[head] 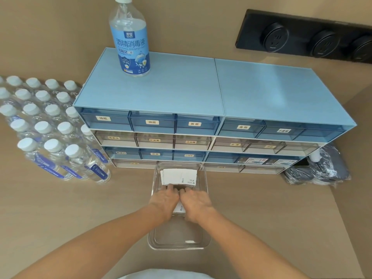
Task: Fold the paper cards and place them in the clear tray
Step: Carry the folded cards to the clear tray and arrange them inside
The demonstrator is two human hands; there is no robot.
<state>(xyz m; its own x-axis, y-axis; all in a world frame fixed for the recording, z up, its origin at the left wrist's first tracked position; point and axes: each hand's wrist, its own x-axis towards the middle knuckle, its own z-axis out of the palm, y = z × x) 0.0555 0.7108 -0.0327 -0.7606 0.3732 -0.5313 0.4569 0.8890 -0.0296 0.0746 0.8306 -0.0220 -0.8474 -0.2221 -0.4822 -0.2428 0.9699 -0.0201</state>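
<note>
1. Surface: a flat, matte tan countertop meets a wall of the same tan colour. A black socket strip with round outlets is mounted on the wall, far beyond and to the right of the hands.
2. Grip: the left hand and right hand lie side by side, knuckles touching, palms down inside the clear tray. Both press on a white paper card, which shows only in the gap between them. Whether the fingers close around the card cannot be told.
3. Task items: the tray is a transparent, rounded-corner rectangular bin. The half nearer the person than the hands is bare. Just beyond the fingertips, a stack of folded white cards leans at the far end of the tray; small print marks show on the front card.
4. Beyond the tray: a blue drawer cabinet of translucent plastic, with labelled drawers, stands just behind the tray's far end. An alcohol disinfectant bottle stands upright on its lid.
5. Left of the hands: rows of clear water bottles with white caps, well apart from the tray.
6. Far right of the hands: dark items in crinkled plastic wrap beside the cabinet.
</note>
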